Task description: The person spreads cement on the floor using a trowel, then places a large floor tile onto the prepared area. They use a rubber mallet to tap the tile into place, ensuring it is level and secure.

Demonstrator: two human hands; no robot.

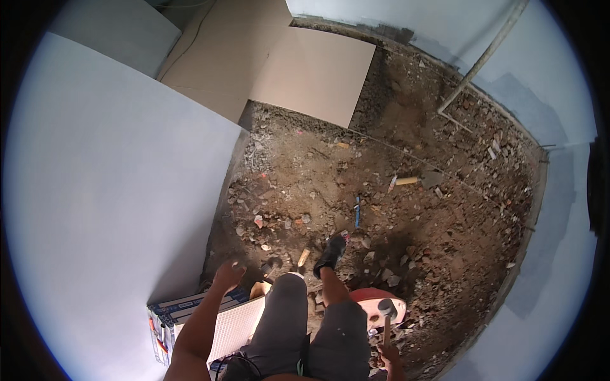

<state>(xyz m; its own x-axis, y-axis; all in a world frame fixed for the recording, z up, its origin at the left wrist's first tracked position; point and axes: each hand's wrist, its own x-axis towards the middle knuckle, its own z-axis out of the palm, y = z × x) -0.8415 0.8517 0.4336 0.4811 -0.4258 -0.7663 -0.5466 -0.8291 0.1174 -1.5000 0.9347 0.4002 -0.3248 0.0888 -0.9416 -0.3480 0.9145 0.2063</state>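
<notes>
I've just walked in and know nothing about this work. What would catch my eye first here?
Probably the large, smooth beige slab at the top middle, its clean edges standing out against the rough brown rubble-strewn ground. Next, perhaps, the grey-headed mallet with a pale handle, held in the person's right hand at the lower right. A thin bright-blue strip also stands out, lying on the dirt near the centre.
</notes>
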